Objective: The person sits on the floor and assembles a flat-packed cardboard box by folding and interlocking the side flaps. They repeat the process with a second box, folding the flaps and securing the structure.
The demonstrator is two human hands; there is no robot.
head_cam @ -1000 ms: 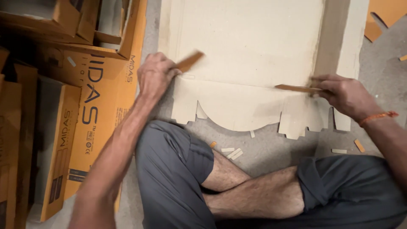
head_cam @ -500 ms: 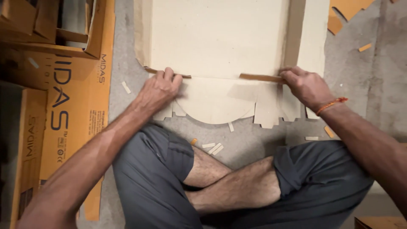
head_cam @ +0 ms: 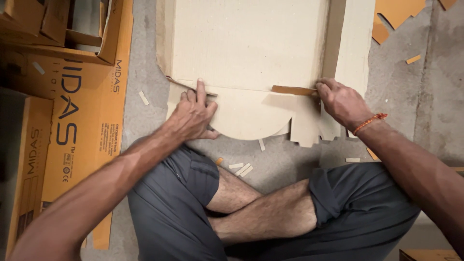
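A large die-cut sheet of pale cardboard (head_cam: 251, 43) lies flat on the concrete floor in front of my crossed legs. Its near edge has a rounded flap (head_cam: 251, 118) and small tabs. My left hand (head_cam: 193, 116) presses flat on the sheet's near left part, index finger stretched along the fold line. My right hand (head_cam: 340, 101) pinches the end of a narrow brown cardboard strip (head_cam: 292, 90) that lies along the same fold line at the right.
Flattened orange cartons (head_cam: 77, 121) and an open orange box (head_cam: 63, 29) fill the left side. Orange cardboard offcuts (head_cam: 396, 14) lie at the top right. Several small pale scraps (head_cam: 241, 168) are scattered on the floor by my knees.
Both hands came down from lifted strips onto the sheet. The left hand now lies flat on the fold. The right keeps hold of its strip at the fold's right end.
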